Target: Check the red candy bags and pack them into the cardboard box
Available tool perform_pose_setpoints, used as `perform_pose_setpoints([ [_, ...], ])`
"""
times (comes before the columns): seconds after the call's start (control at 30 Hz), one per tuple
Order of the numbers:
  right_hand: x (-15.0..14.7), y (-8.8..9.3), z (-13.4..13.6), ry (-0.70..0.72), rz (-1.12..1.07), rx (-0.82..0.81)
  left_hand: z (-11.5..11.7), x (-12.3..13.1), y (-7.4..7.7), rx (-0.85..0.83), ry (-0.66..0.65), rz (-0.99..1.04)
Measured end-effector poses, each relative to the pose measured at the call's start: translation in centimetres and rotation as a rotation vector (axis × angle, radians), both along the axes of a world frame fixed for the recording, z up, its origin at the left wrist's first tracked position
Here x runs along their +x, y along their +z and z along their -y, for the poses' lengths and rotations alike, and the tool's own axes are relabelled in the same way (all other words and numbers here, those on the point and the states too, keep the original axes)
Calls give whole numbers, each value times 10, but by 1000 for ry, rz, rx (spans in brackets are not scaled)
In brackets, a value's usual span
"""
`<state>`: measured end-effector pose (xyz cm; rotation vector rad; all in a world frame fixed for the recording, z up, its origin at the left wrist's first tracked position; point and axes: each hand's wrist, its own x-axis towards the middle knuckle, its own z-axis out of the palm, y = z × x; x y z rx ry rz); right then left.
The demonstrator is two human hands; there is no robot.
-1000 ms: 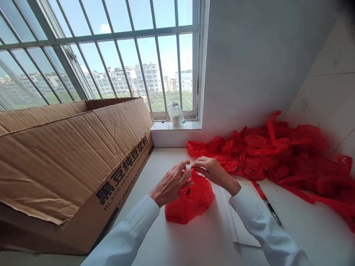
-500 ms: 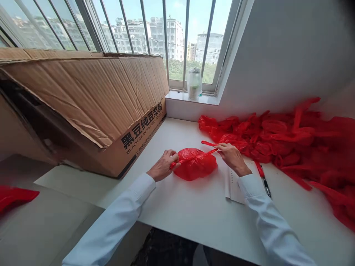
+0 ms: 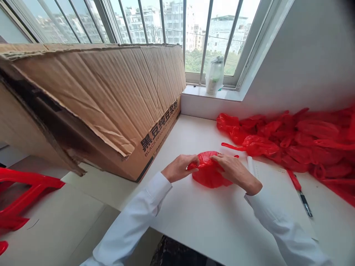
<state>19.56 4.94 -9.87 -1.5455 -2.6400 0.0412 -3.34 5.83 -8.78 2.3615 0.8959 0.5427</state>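
Note:
A small filled red plastic bag (image 3: pixel 208 176) lies on the white table (image 3: pixel 222 225) in front of me. My left hand (image 3: pixel 180 167) grips its left side with the fingers curled round the plastic. My right hand (image 3: pixel 234 168) presses on its top right, fingers closed over the bag. Both arms wear white sleeves.
A large cardboard box (image 3: pixel 111 103) printed "BLACK BEAN SOY MILK POWDER" stands at the left. A heap of red plastic bags (image 3: pixel 294 136) covers the back right. A red pen (image 3: pixel 299 192) and a sheet of paper (image 3: pixel 274 181) lie right of my hands. A wrapped jar (image 3: pixel 214 75) sits on the windowsill. A red stool (image 3: pixel 19 195) shows at lower left.
My hands had pulled the bag's handles apart sideways; now both have come back together over the top of the bag. The view has shifted left and down.

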Motion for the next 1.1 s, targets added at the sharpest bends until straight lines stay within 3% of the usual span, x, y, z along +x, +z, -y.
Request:
perform_pose_setpoints([
  [0.1,1,-9,-14,60,-100,-62,-11,-6,-6,-51,8,2],
  [0.23,8,-38,-38,89,-352,-183,-26,-10,-13,-180,72,-55],
  [0.37,14,-57,-55,99,-449,-363,-30,-9,-8,-325,150,-66],
  [0.47,16,-51,-60,143,-437,-455,-26,-5,3,-423,256,-40],
  [0.57,18,-31,-61,129,-424,-486,-19,0,23,-478,350,-26],
  [0.63,20,-13,-59,101,-408,-519,-13,5,48,-466,390,-32],
  [0.7,22,8,-55,55,-404,-541,-4,8,85,-421,416,-71],
  [0.9,31,82,-37,-22,-383,-484,50,-10,245,-96,493,-215],
  [0.97,38,101,-33,-5,-363,-439,73,-29,288,77,660,-167],
  [1.03,46,117,-33,10,-352,-384,96,-52,314,225,897,-181],
  [1.1,53,133,-36,35,-352,-342,118,-78,325,310,1091,-229],
])
